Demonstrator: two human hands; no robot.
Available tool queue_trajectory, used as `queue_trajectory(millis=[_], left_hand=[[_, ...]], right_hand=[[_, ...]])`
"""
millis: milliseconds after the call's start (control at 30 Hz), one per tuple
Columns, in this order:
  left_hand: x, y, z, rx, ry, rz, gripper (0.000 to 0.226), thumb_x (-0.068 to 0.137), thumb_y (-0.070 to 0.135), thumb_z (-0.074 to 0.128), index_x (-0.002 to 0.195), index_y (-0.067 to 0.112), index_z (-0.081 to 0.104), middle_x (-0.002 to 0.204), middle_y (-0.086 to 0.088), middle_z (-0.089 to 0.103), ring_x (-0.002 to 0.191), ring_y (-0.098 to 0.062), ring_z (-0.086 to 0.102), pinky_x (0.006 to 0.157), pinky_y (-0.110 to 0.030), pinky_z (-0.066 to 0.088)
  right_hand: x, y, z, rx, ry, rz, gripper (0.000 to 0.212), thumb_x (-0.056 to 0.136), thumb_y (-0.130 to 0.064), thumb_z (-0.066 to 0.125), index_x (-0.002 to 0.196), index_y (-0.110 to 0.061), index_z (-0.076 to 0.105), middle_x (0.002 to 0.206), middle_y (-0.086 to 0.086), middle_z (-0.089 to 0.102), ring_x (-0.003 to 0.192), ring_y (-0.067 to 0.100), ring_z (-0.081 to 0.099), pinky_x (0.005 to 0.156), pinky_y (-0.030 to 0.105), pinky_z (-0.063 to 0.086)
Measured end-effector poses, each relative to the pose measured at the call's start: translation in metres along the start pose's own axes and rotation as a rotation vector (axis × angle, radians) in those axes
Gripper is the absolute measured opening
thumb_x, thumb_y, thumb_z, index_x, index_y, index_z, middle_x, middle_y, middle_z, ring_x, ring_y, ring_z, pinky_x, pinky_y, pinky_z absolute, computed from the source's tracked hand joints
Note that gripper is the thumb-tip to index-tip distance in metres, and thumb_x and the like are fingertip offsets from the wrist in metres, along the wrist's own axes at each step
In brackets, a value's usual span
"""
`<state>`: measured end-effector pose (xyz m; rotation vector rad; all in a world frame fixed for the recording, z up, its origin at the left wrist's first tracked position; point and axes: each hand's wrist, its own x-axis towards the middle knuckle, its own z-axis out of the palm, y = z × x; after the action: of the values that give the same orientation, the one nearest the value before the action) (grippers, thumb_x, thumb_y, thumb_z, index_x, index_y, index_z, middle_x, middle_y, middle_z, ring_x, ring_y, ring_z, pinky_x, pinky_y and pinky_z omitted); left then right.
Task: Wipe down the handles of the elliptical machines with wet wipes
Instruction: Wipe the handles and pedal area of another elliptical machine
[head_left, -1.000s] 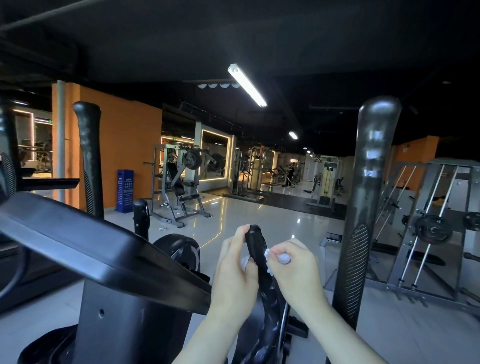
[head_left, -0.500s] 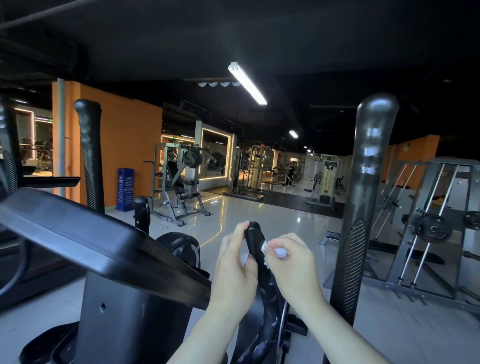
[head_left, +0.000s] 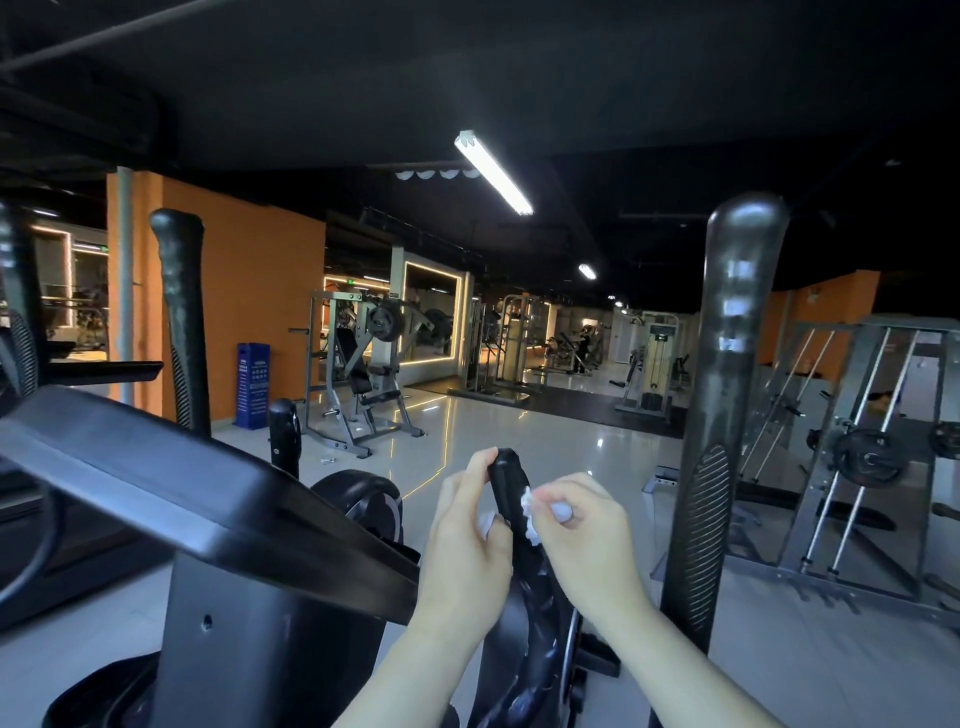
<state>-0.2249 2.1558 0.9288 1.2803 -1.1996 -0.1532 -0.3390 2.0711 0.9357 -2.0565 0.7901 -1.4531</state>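
Observation:
A short black elliptical handle (head_left: 510, 480) rises at the lower middle, its top end rounded. My left hand (head_left: 467, 545) grips this handle from the left, thumb up along its side. My right hand (head_left: 582, 535) pinches a crumpled white wet wipe (head_left: 531, 512) and presses it against the handle's right side, just below the top. A tall black moving handle (head_left: 727, 364) stands to the right of my hands. Another tall black handle (head_left: 179, 312) stands at the left. Most of the wipe is hidden inside my fingers.
The elliptical's dark console panel (head_left: 156, 467) slants across the lower left. A second short grip (head_left: 284, 431) pokes up behind it. Weight machines (head_left: 363, 374) and a rack with plates (head_left: 872, 452) stand on the glossy floor beyond. A blue bin (head_left: 253, 384) stands by the orange wall.
My hands stay on the short handle. The right hand with the wipe has shifted only slightly along the handle's upper part, and the view has dipped a little.

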Motion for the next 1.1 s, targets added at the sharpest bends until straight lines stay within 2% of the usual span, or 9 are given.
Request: queue_trajectory(millis=[100,233,300,433,567,767,867,1000,1100], left_hand=[[0.000,0.001,0.000,0.019,0.001,0.009,0.073,0.090,-0.005,0.046,0.138,0.050,0.045,0.119,0.018,0.052,0.080,-0.011,0.059,0.070,-0.049,0.058],[0.000,-0.001,0.000,0.005,-0.012,0.018,0.071,0.091,-0.005,0.046,0.139,0.048,0.045,0.120,0.017,0.052,0.079,-0.012,0.060,0.070,-0.048,0.059],[0.000,0.000,-0.001,0.010,-0.011,0.024,0.071,0.092,-0.004,0.047,0.140,0.049,0.045,0.123,0.018,0.052,0.088,-0.014,0.062,0.073,-0.046,0.061],[0.002,-0.004,-0.001,0.020,-0.004,0.030,0.073,0.092,-0.003,0.048,0.142,0.050,0.044,0.125,0.020,0.051,0.100,-0.015,0.062,0.077,-0.045,0.061],[0.001,-0.005,0.000,0.002,-0.007,0.029,0.074,0.092,-0.004,0.047,0.141,0.052,0.042,0.121,0.020,0.050,0.076,-0.015,0.059,0.071,-0.044,0.059],[0.002,-0.008,0.002,-0.003,-0.002,0.022,0.075,0.090,-0.007,0.046,0.141,0.048,0.044,0.123,0.018,0.052,0.080,-0.017,0.059,0.068,-0.038,0.057],[0.003,-0.008,0.002,-0.010,-0.004,0.029,0.074,0.091,-0.006,0.047,0.139,0.050,0.045,0.123,0.019,0.052,0.078,-0.015,0.058,0.068,-0.033,0.056],[0.003,-0.008,0.002,-0.004,-0.002,0.025,0.075,0.091,-0.004,0.047,0.141,0.051,0.042,0.124,0.020,0.051,0.076,-0.018,0.059,0.069,-0.043,0.059],[0.002,-0.008,0.002,-0.012,-0.008,0.027,0.076,0.091,-0.006,0.046,0.142,0.051,0.043,0.126,0.020,0.051,0.078,-0.016,0.058,0.069,-0.040,0.060]], right_hand=[[-0.005,0.014,-0.005,-0.072,-0.053,0.067,0.023,0.088,-0.023,0.072,0.065,-0.028,0.070,0.085,-0.008,0.065,0.074,0.014,0.069,0.071,0.043,0.061],[0.006,-0.002,-0.007,0.007,0.019,0.058,0.025,0.090,-0.016,0.073,0.067,-0.026,0.073,0.087,-0.007,0.067,0.074,0.007,0.069,0.065,0.017,0.054],[0.014,-0.011,-0.004,0.056,0.069,-0.025,0.022,0.091,-0.014,0.075,0.074,-0.028,0.076,0.091,-0.008,0.068,0.085,0.005,0.068,0.073,0.016,0.052],[0.008,-0.003,0.007,0.135,0.054,-0.028,0.022,0.092,-0.009,0.075,0.079,-0.028,0.078,0.091,-0.010,0.067,0.085,0.014,0.070,0.078,0.034,0.057],[-0.014,0.017,0.003,0.061,0.026,-0.010,0.023,0.089,-0.013,0.079,0.073,-0.030,0.077,0.088,-0.011,0.067,0.080,0.016,0.069,0.075,0.041,0.058],[0.007,-0.013,0.000,0.115,0.016,0.044,0.027,0.091,-0.013,0.074,0.065,-0.021,0.074,0.084,-0.005,0.068,0.077,0.007,0.069,0.068,0.021,0.054],[0.004,-0.011,0.002,0.158,0.017,0.058,0.025,0.091,-0.008,0.073,0.069,-0.019,0.076,0.084,-0.003,0.069,0.072,0.010,0.070,0.069,0.020,0.054],[-0.005,0.002,-0.006,0.133,-0.062,0.113,0.029,0.090,-0.007,0.074,0.065,-0.021,0.074,0.084,0.005,0.068,0.062,0.016,0.070,0.062,0.026,0.057],[0.004,-0.004,-0.007,0.135,0.003,0.087,0.025,0.089,-0.011,0.076,0.066,-0.022,0.075,0.084,0.001,0.069,0.069,0.011,0.070,0.065,0.018,0.053]])
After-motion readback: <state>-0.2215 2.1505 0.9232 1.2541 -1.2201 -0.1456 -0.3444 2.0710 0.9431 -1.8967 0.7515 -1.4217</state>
